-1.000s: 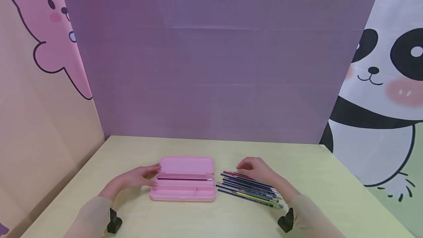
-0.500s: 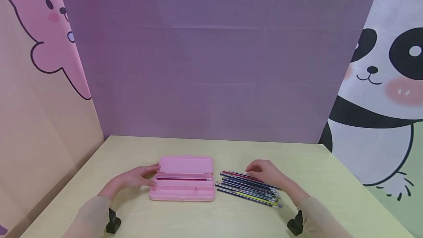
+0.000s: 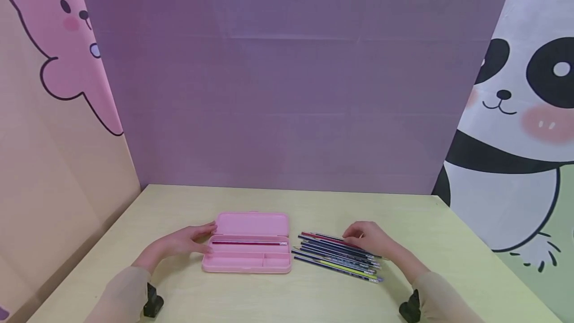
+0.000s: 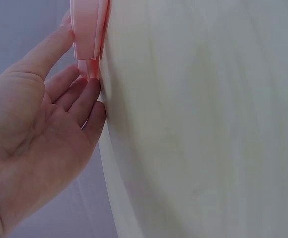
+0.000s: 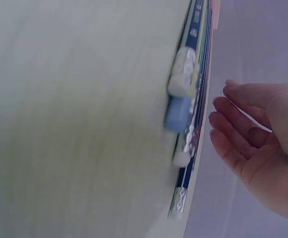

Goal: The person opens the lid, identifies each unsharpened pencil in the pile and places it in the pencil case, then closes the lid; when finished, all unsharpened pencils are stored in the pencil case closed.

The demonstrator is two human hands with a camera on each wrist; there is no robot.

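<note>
A pink pencil case lies with its lid folded back on the table. One dark red pencil rests in its long compartment. My left hand touches the case's left end, thumb near the tray and fingers by the lid; the left wrist view shows the fingers extended there. To the right of the case lies a spread of pencils, mostly dark blue, with a yellow-green and a red one. Over their far side hovers my right hand, fingers loosely bent. In the right wrist view the hand's fingertips stand apart from the eraser ends.
The pale wooden table ends at a purple backdrop. Walls with a pink cartoon figure and a panda flank it. A black wrist camera sits on each sleeve.
My right hand has shifted right and a little nearer along the pencils, toward their eraser ends. My left hand stays at the case.
</note>
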